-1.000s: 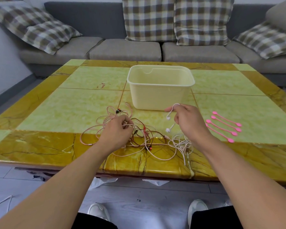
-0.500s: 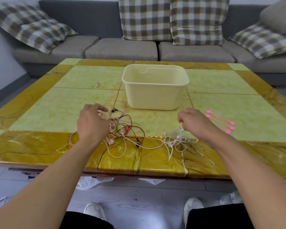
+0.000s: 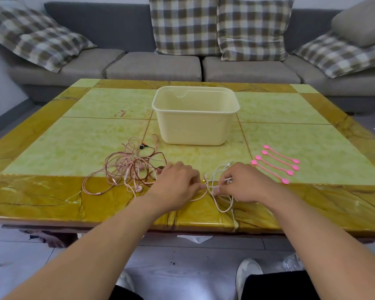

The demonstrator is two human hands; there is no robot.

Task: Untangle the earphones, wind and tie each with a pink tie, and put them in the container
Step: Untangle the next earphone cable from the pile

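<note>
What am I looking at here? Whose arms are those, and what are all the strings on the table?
There is no machine here. A person wears a camera on their head, so you see what they see: their own two arms reaching forward. The picture looks down at a yellow-green table, with a grey sofa behind it.

The strings are earphones. A pink-brown tangle lies to the left. The left hand and right hand each pinch part of a white earphone wire between them, working it loose.

In the middle stands a cream container; nothing can be seen inside it. To the right lie four pink ties in a row, not yet used.
</note>
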